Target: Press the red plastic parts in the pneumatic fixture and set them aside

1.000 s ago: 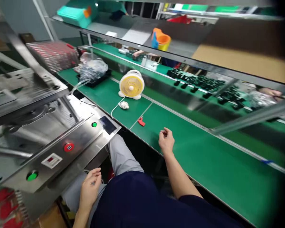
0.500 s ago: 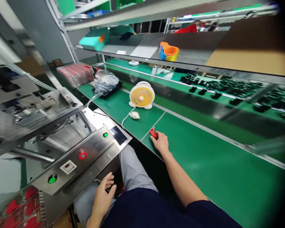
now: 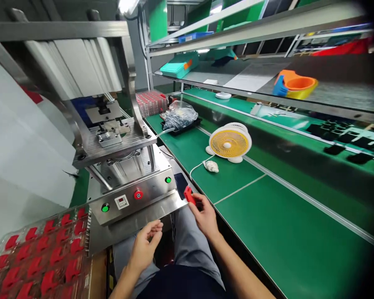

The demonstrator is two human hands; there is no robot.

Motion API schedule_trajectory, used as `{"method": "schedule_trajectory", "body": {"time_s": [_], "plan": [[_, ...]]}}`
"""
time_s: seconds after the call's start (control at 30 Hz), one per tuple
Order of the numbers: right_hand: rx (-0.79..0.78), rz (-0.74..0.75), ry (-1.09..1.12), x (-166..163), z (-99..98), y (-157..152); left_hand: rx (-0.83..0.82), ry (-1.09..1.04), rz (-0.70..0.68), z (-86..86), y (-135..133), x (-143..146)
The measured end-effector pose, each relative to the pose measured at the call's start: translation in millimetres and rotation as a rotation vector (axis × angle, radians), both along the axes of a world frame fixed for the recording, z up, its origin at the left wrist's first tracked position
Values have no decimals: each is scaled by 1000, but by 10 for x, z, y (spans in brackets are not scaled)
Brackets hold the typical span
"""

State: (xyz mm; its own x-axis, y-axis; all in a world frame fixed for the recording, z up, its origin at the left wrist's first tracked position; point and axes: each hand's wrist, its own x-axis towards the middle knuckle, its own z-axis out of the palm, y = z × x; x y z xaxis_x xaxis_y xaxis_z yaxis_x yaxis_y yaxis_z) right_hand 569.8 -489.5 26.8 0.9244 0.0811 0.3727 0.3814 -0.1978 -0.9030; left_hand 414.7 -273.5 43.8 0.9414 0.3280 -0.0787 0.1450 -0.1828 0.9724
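Right-hand grip [image 3: 205, 218], head view: closed on small red part [image 3: 189, 195], pinched between thumb and fingers, far end projecting past the fingertips. Position of red part: off the green surface [image 3: 283, 232], by the front right corner of the steel machine [image 3: 149, 200], near a dark flat slab [image 3: 180, 181]. Contact with the machine edge: cannot tell. Left-hand grip [image 3: 146, 245]: unloaded, fingers loosely curled, thumb apart, above the lap and in front of the machine.

Noted nearby: red button [image 3: 138, 194] on the front panel, between two lit green ones; metal fixture [image 3: 110, 139] on the upper plate; clear tray [image 3: 89, 232] at lower left, bearing rows of red pieces [image 3: 35, 265]. On the surface, well apart from both hands: yellow-and-white fan [image 3: 230, 143], with bundled white cord [image 3: 211, 166] just beside.

Step in hand, by judgement: controlled handling of the red part. Recommended: pinch firmly but without squeezing, likely being light and easily twisted. Keep the projecting end unobstructed and in sight. Lift clear of the slab and panel corner to avoid knocks. Keep idle fingers off the buttons.
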Motion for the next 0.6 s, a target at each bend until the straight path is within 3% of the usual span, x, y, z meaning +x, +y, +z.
{"method": "schedule_trajectory", "body": {"time_s": [0.1, 0.23, 0.5, 0.6], "plan": [[95, 232, -174, -352, 289, 414, -18, -108, -7, 217, -38, 59], [179, 457, -316, -586, 551, 703, -55, -237, 47, 364, -55, 22], [177, 545, -454, -661, 680, 950, -27, -346, 242, 404, -34, -47], [143, 546, -493, -643, 742, 974, 80, -390, 270, 523, 94, -8]]}}
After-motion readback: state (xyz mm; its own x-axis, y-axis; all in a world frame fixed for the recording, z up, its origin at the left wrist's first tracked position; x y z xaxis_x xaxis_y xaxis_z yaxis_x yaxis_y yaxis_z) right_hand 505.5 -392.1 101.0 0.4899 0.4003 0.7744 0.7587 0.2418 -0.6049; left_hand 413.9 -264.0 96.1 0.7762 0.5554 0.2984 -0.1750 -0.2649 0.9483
